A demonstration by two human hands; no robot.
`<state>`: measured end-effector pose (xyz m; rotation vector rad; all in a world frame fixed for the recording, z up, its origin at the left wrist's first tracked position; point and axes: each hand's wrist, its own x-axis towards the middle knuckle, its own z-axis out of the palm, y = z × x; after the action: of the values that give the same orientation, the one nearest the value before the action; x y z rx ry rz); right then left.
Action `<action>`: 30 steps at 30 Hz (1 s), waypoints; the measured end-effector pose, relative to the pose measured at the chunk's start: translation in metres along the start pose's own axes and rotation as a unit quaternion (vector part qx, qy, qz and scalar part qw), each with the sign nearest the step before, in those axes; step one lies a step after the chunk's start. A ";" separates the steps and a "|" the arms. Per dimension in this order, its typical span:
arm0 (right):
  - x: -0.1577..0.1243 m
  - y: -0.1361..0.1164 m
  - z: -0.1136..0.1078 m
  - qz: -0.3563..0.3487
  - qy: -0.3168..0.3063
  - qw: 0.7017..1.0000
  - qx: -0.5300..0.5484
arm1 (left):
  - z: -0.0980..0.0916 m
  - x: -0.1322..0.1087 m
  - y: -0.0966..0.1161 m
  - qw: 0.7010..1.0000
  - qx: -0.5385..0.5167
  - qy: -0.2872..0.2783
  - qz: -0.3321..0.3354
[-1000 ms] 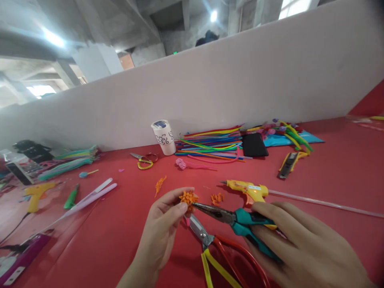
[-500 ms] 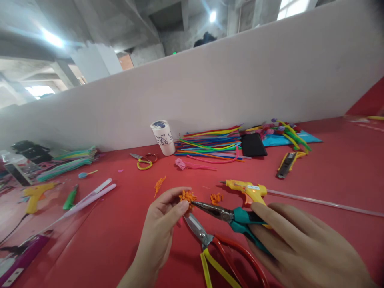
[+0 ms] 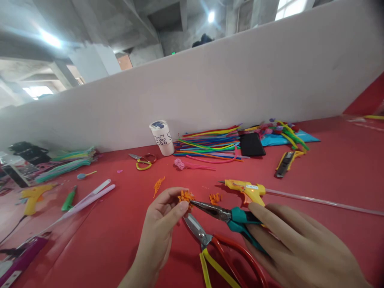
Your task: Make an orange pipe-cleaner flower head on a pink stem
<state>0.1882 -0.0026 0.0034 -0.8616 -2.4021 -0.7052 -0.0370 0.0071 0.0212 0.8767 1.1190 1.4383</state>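
Between the thumb and fingers of my left hand (image 3: 163, 218) is a small orange pipe-cleaner flower (image 3: 186, 197) with many short petals. My right hand (image 3: 300, 240) is wrapped round the teal handles of needle-nose pliers (image 3: 220, 212), whose tips touch the flower's right side. Whether the jaws grip a petal is too small to tell. Under the pliers lie large scissors (image 3: 207, 240) with red and yellow handles. Loose orange pieces (image 3: 215, 198) rest to the right of the flower, and another orange strip (image 3: 158, 186) lies beyond my left hand.
A yellow glue gun (image 3: 246, 190) with a long clear stick lies beyond my right hand. Farther back are a white cup (image 3: 162, 138), small scissors (image 3: 144, 161), a pipe-cleaner bundle (image 3: 207, 142) and a utility knife (image 3: 285, 163). A second glue gun (image 3: 34, 196) lies left.
Hardly anything differs. The whole view has shifted slightly, while both hands, the flower and the pliers keep the same pose relative to each other.
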 end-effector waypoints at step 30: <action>0.016 -0.012 -0.003 0.184 0.016 0.953 0.239 | 0.005 -0.002 0.002 0.995 0.062 0.011 0.078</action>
<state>0.1700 -0.0058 0.0114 -1.0274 -2.1510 0.0101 -0.0330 0.0060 0.0248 1.0582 1.1889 1.5209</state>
